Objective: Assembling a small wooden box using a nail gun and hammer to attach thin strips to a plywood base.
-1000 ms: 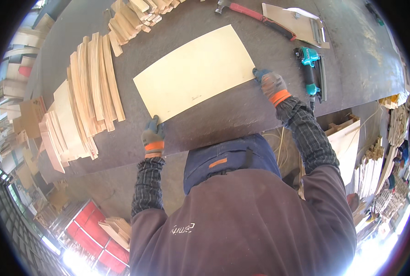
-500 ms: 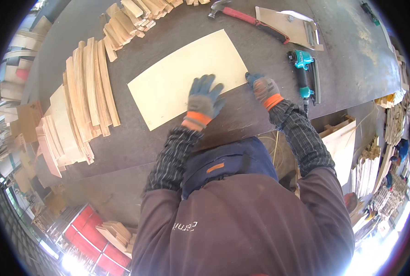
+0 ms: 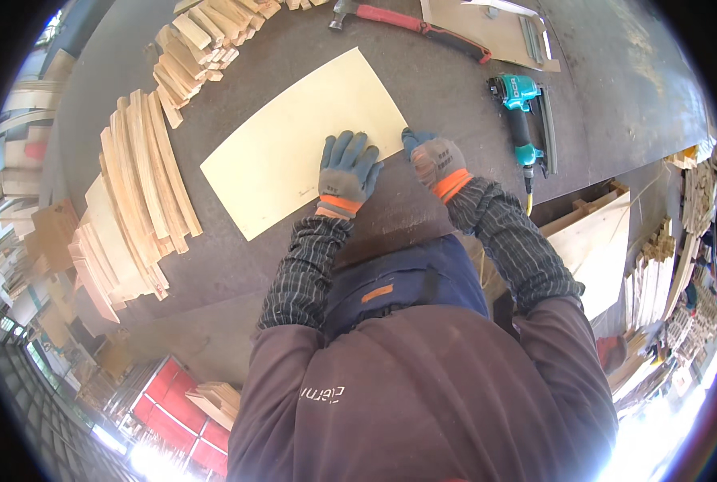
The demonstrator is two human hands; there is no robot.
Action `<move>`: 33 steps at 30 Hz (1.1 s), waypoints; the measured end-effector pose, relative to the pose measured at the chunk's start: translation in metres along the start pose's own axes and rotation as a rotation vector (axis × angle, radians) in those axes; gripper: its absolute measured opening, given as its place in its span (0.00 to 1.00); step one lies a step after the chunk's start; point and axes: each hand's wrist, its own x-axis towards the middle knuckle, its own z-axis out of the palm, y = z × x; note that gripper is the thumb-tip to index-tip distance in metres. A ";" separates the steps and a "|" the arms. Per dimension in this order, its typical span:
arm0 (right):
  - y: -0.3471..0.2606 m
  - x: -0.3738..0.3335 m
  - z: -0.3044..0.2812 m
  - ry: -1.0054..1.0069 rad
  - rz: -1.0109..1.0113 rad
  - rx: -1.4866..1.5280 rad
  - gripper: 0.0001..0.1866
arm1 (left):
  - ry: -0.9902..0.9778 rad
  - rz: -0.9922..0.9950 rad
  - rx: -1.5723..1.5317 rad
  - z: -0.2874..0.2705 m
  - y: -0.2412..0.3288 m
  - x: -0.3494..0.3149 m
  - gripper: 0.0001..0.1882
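Observation:
A pale, thin wooden sheet (image 3: 294, 145), rectangular with a slightly bowed far edge, lies flat on the dark worktable in front of me. My left hand (image 3: 348, 173), in a grey and blue glove with an orange cuff, rests on its near part with the fingers stretched out. At the sheet's right near corner, my right hand (image 3: 436, 161), gloved alike, has its fingers closed on the edge. Its fingertips are partly hidden.
Long curved wooden strips (image 3: 145, 161) lie at the left of the dark table (image 3: 447, 88), shorter wood pieces (image 3: 202, 40) at the far left. A red-handled hammer (image 3: 415, 26) and a teal nail gun (image 3: 523, 120) lie to the right. Below stands a wooden box (image 3: 592, 245).
The view has shifted, so the sheet and tools appear further left. My left hand sits slightly nearer the sheet's right corner; my right hand stays at that corner.

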 end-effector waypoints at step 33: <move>0.031 -0.067 -0.131 -0.312 0.505 1.274 0.15 | -0.057 -0.076 0.042 -0.002 -0.003 -0.005 0.15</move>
